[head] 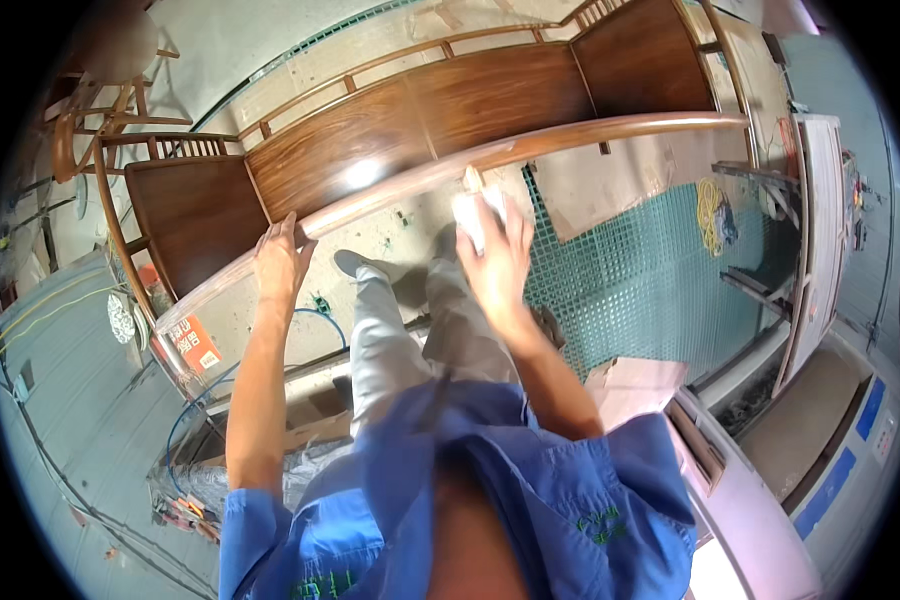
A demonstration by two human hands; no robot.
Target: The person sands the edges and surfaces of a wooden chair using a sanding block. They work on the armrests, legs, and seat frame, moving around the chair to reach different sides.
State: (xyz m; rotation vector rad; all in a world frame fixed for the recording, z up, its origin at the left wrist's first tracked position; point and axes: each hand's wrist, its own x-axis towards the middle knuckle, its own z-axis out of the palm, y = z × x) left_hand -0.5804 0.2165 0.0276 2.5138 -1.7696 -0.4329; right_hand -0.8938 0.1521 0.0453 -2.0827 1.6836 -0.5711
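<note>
A long piece of brown wooden furniture with slatted rails and dark panels (495, 97) stretches across in front of me. Its near curved wooden rail (390, 191) looks pale and dull on the left and middle, glossier brown on the right. My left hand (279, 259) rests on this rail at left of centre, fingers curled over its top. In my right hand (495, 247) is a white pad or folded cloth (468, 219), gripped between thumb and fingers. It is just below the rail, beside a short light wooden part (474, 178); whether they touch is unclear.
Green floor grating (630, 262) lies at the right, with a coiled yellow cord (709, 214) on it. An orange printed carton (193, 343) and a blue hose (322, 313) are at the left. Wooden chair frames (112, 120) stand upper left; an opened cardboard box (634, 386) is lower right.
</note>
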